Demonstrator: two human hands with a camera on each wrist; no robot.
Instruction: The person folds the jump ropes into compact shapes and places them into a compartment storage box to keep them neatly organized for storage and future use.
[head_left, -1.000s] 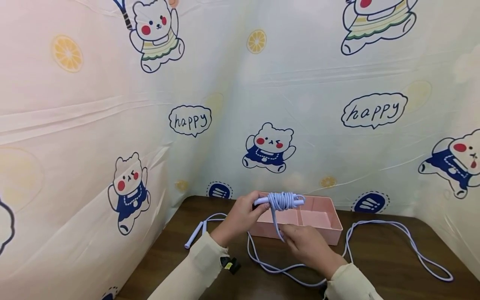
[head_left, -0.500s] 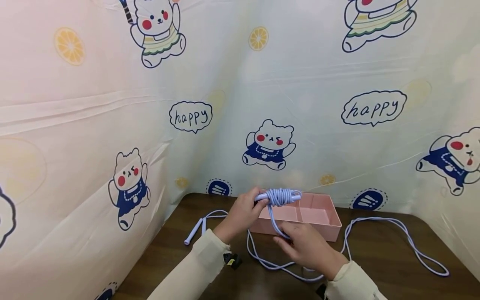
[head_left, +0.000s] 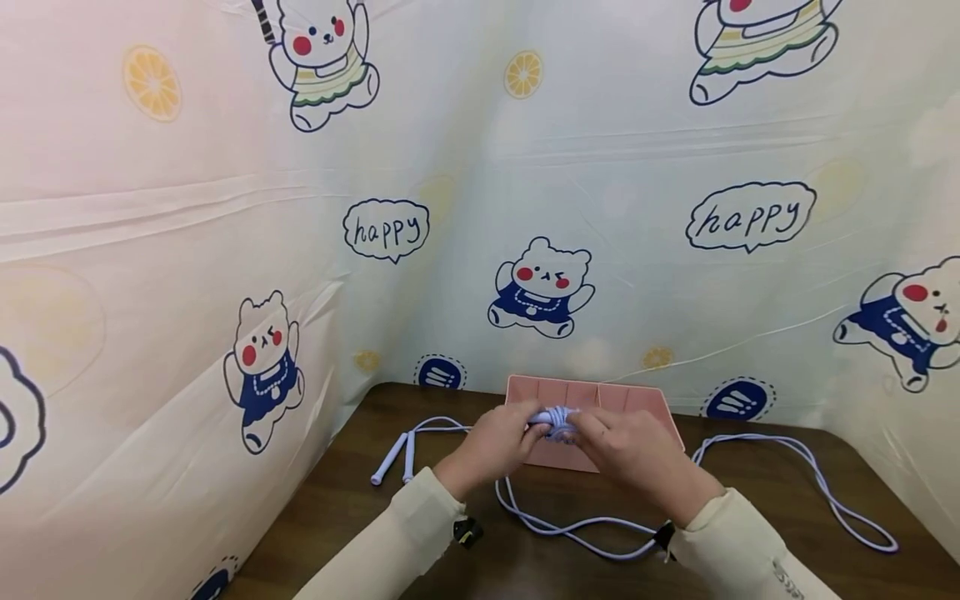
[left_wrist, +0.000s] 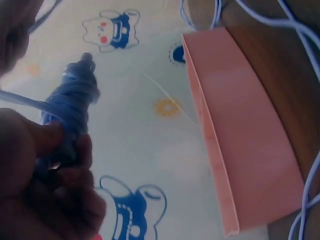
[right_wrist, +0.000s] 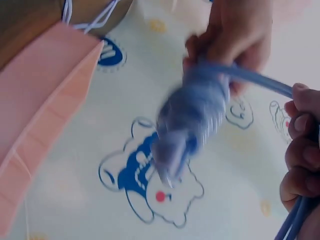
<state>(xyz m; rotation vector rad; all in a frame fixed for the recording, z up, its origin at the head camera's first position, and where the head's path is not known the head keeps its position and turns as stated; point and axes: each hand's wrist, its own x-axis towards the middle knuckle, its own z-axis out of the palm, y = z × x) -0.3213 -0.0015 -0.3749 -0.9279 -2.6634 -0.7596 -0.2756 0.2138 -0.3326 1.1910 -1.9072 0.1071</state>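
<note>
A lavender-blue jump rope (head_left: pixel 557 422) is partly wound, its cord coiled in several turns round its own handles. My left hand (head_left: pixel 491 443) grips the handle end of this bundle, thumb and fingers curled round it in the left wrist view. Out from the coils runs a taut length of cord (right_wrist: pixel 260 79) to my right hand (right_wrist: pixel 305 150), whose curled fingers hold it beside the bundle. In the head view the right hand overlaps the bundle's right end. The free handle tip (left_wrist: pixel 86 59) sticks out beyond the coils.
Behind the hands stands a pink divided box (head_left: pixel 637 398) on the dark wooden table (head_left: pixel 345 533). Two pale rope handles (head_left: pixel 388 458) lie at the left. Loose cord (head_left: pixel 825 492) loops across the right side and the middle. A printed cloth (head_left: pixel 450 167) hangs round the table.
The right hand has risen from below the bundle, cord in its grip, up to the bundle's right end. The left hand and bundle have dropped slightly, and the bundle now overlaps the box front.
</note>
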